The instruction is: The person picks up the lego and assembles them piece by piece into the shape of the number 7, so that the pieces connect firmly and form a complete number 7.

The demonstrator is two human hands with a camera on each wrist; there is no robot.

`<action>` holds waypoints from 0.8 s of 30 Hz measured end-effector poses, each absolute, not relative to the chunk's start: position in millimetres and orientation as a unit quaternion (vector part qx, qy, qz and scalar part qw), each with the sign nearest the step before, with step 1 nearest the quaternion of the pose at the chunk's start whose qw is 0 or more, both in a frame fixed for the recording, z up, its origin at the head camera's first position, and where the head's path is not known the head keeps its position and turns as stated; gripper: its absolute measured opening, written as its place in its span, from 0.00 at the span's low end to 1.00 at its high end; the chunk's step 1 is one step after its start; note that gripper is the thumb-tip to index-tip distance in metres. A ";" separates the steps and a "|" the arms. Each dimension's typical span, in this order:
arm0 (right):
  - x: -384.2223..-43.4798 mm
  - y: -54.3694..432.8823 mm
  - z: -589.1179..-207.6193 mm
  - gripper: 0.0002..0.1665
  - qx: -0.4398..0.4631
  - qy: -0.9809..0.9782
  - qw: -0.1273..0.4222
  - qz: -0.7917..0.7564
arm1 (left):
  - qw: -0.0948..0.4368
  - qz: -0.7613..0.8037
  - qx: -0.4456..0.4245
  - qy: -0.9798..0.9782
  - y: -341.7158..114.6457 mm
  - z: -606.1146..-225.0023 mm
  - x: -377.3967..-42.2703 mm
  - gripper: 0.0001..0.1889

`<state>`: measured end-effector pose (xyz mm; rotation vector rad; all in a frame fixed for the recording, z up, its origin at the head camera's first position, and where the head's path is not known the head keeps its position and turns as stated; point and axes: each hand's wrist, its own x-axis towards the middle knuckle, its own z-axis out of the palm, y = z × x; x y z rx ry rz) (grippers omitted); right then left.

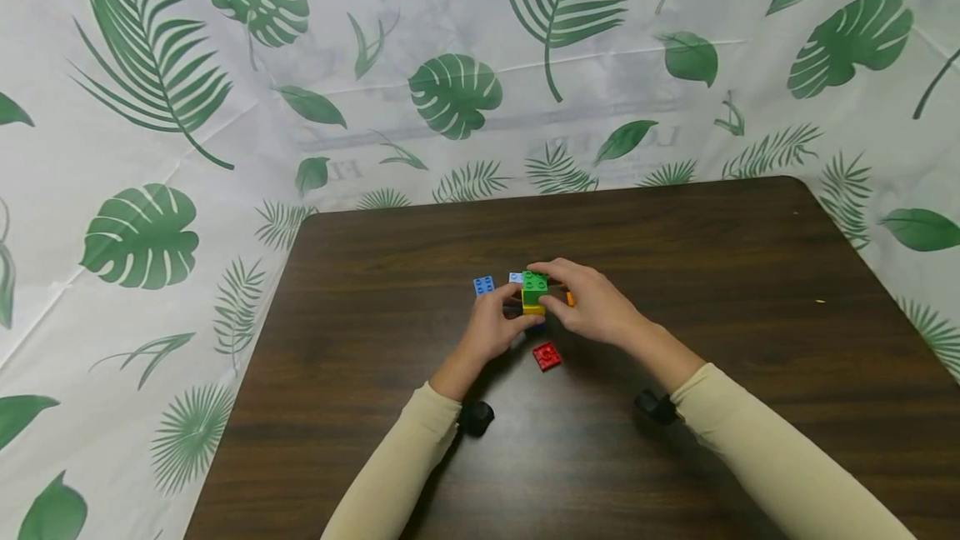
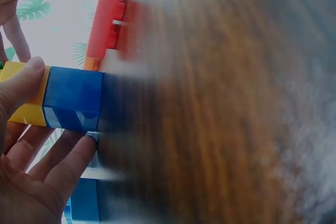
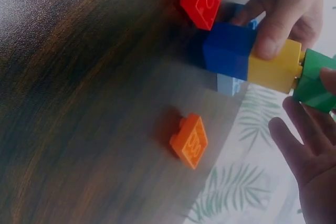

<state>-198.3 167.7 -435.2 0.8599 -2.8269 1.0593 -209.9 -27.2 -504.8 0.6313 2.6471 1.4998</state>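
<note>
A short tower of toy building bricks stands on the table, a dark blue brick (image 3: 227,51) at the bottom and a yellow brick (image 3: 274,66) above it. My left hand (image 1: 491,327) steadies the tower, its thumb lying across the yellow brick while other fingers reach round the far side. On top, my right hand (image 1: 598,305) pinches a green brick (image 1: 535,283) between thumb and fingers. In the right wrist view the green brick sits slightly tilted over the yellow one, whose studs show in a narrow gap.
A red brick (image 1: 547,355) lies studs-down in front of the tower. An orange brick (image 3: 194,140), also upside down, is to the right. A blue brick (image 1: 483,284) and a pale blue brick (image 1: 516,277) lie left of and behind the tower. Leaf-patterned sheeting borders the dark wooden table (image 1: 750,290).
</note>
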 end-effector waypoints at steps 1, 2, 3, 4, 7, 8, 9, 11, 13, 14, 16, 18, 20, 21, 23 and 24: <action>-198.5 167.6 -435.3 0.30 0.277 -0.900 0.004 0.337 | 0.016 0.483 0.205 0.851 -27.1 -504.9 -210.1 0.20; -198.5 167.5 -435.4 0.30 0.280 -0.900 0.006 0.335 | 0.016 0.486 0.205 0.850 -27.0 -504.9 -210.2 0.19; -198.6 167.5 -435.5 0.30 0.282 -0.899 0.008 0.334 | 0.016 0.487 0.206 0.849 -26.9 -504.8 -210.3 0.19; -198.6 167.6 -435.5 0.30 0.285 -0.898 0.009 0.334 | 0.017 0.490 0.205 0.847 -26.9 -504.7 -210.3 0.18; -198.2 168.0 -435.2 0.30 0.290 -0.896 0.009 0.336 | 0.019 0.497 0.203 0.844 -27.4 -503.9 -209.7 0.17; -198.1 168.2 -435.4 0.30 0.289 -0.896 0.009 0.336 | 0.018 0.497 0.203 0.843 -27.5 -503.8 -209.6 0.17; -197.9 168.5 -435.3 0.30 0.289 -0.896 0.009 0.337 | 0.017 0.496 0.205 0.844 -27.4 -504.0 -209.7 0.17; -197.2 169.2 -435.7 0.30 0.288 -0.896 0.011 0.338 | 0.015 0.493 0.208 0.845 -27.1 -504.9 -209.7 0.18; -196.8 169.6 -436.3 0.29 0.290 -0.896 0.014 0.335 | 0.012 0.491 0.211 0.845 -26.9 -505.3 -209.6 0.18; -196.8 169.7 -436.8 0.29 0.292 -0.897 0.016 0.333 | 0.011 0.491 0.211 0.845 -26.8 -505.7 -209.7 0.17; -196.7 169.8 -437.2 0.30 0.295 -0.897 0.018 0.329 | 0.011 0.491 0.210 0.845 -26.8 -505.6 -209.4 0.17; -197.0 169.6 -437.5 0.30 0.298 -0.897 0.018 0.327 | 0.010 0.491 0.208 0.846 -27.1 -505.5 -209.2 0.17; -197.3 169.4 -437.0 0.30 0.297 -0.896 0.015 0.329 | 0.010 0.491 0.208 0.846 -27.0 -505.7 -209.4 0.17; -197.4 169.3 -436.4 0.30 0.296 -0.895 0.013 0.332 | 0.010 0.490 0.208 0.846 -26.9 -505.5 -209.5 0.17; -197.6 168.9 -435.4 0.30 0.294 -0.895 0.008 0.337 | 0.011 0.489 0.208 0.847 -26.9 -506.0 -209.6 0.16; -197.6 168.8 -434.9 0.30 0.293 -0.894 0.005 0.338 | 0.011 0.488 0.207 0.848 -26.9 -506.0 -209.6 0.16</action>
